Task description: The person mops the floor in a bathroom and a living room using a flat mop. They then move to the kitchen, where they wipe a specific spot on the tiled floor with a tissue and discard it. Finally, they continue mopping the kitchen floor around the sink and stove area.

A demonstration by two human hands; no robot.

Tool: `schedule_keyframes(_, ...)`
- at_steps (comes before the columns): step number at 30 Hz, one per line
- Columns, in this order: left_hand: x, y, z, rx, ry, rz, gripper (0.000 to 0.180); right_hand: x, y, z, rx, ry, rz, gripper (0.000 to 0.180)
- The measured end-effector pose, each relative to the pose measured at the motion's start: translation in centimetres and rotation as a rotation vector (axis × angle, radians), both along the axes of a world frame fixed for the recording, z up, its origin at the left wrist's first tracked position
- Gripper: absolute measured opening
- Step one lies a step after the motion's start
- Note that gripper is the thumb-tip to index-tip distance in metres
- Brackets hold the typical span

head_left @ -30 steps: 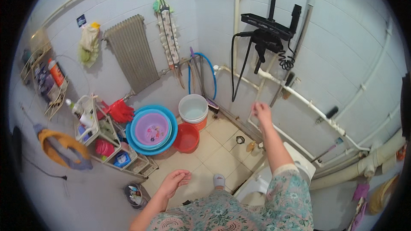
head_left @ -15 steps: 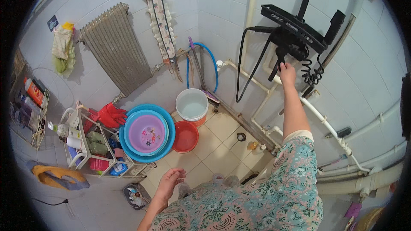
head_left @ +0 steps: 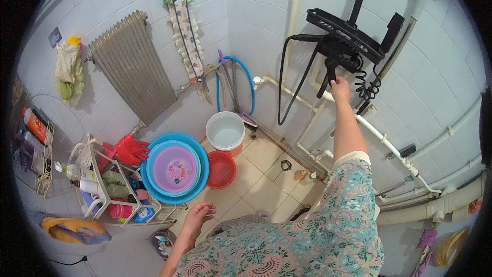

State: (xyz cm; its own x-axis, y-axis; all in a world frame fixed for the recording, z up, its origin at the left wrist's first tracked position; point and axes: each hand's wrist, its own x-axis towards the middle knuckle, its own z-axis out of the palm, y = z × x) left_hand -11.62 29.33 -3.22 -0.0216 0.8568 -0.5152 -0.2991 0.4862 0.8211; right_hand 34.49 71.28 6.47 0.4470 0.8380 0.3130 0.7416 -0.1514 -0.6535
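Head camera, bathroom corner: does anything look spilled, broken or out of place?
Nothing looks spilled or broken. The white bucket stands upright on the tiled floor, and the purple basin sits nested in the blue basin. The right hand reaches up to the black shower fitting; the left hand hangs free.

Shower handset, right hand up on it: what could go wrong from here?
The right hand grips the black shower handset just under the black shelf; lifting it may knock the shelf. Its black hose and coiled cord hang close and could snag. The left hand hangs free, bracing nothing on the tiled floor.
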Motion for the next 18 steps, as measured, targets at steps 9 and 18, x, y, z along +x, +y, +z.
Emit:
schedule_keyframes(9, 4.0, 5.9, 2.2, 0.093, 0.081, -0.223, 0.021, -1.4, -6.6, 7.0, 0.077, -0.200, 0.027, 0.031)
schedule_keyframes(18, 15.6, 14.0, 5.7, 0.353, 0.030, -0.568, 0.024, 18.1, 0.4, 12.0, 0.489, 0.143, 0.085, 0.044)
